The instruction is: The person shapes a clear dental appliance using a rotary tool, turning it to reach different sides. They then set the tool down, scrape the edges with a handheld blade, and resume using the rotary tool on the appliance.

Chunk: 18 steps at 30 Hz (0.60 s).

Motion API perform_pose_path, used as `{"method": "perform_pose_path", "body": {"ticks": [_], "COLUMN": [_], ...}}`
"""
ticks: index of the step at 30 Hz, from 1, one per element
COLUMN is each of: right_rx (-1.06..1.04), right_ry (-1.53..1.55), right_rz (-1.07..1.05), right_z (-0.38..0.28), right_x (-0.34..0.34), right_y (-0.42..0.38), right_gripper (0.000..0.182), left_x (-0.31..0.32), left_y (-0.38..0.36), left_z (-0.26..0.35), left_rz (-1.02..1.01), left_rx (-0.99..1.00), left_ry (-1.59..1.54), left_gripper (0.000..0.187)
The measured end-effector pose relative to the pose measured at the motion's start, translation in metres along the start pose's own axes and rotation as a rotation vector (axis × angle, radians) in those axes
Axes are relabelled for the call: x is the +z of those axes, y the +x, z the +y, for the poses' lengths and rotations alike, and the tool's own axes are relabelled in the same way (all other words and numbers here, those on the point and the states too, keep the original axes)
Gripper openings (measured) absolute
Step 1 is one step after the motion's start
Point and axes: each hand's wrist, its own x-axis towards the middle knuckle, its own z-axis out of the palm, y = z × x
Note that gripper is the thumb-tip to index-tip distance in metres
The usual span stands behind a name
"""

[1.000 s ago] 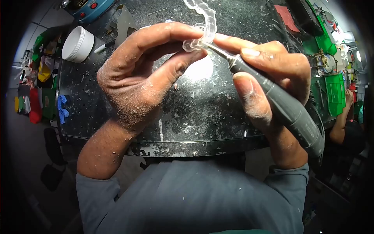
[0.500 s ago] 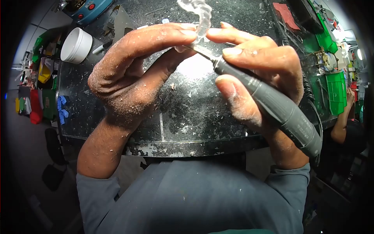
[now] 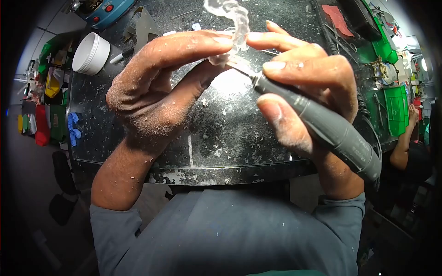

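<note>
A clear, tooth-shaped dental aligner [image 3: 240, 26] is pinched at its lower end between the thumb and index finger of my left hand [image 3: 161, 87]. White dust covers much of that hand. My right hand [image 3: 317, 78] is closed around a dark grey rotary handpiece [image 3: 329, 122], held like a pen. The thin metal bit of the handpiece [image 3: 240, 69] points up and left and reaches the aligner's lower end by my left fingertips; exact contact is hard to make out. My right index or middle fingertip rests close to the aligner's right side.
The black worktop [image 3: 221, 142] is sprinkled with white dust. A white tub [image 3: 91, 54], a marker [image 3: 120, 57] and a blue machine [image 3: 103, 13] stand at the left. Right are a red sheet [image 3: 337, 20], scissors [image 3: 345, 43] and a green bin [image 3: 396, 110]. Another person's arm [image 3: 405, 138] shows far right.
The aligner has tilted slightly to the left in my left fingers. The handpiece and my right hand have shifted only a little, the bit staying by the aligner's lower end.
</note>
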Motion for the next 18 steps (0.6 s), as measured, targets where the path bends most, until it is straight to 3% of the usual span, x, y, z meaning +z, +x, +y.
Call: {"method": "perform_pose_path", "body": {"ticks": [2,4,6,8,18], "right_rx": [0.021,0.031,0.034,-0.013,-0.03], "right_ry": [-0.01,0.117,0.111,-0.031,-0.059], "right_rz": [-0.066,0.15,0.174,-0.051,-0.013], "right_z": [-0.003,-0.001,-0.001,-0.003,-0.001], "right_x": [-0.001,0.007,0.008,0.002,0.003], "right_y": [0.0,-0.001,0.0,0.002,0.0], "right_gripper": [0.036,0.036,0.037,0.038,0.04], "left_x": [0.003,0.003,0.002,0.003,0.006], "left_y": [-0.001,-0.002,-0.004,-0.005,-0.005], "left_z": [-0.001,-0.003,-0.004,-0.003,-0.004], "left_rz": [0.033,0.067,0.057,0.078,0.111], "left_rx": [-0.006,-0.012,-0.016,-0.037,-0.016], "left_ry": [-0.021,-0.04,-0.048,-0.045,-0.018], "left_gripper": [0.029,0.028,0.028,0.028,0.025]}}
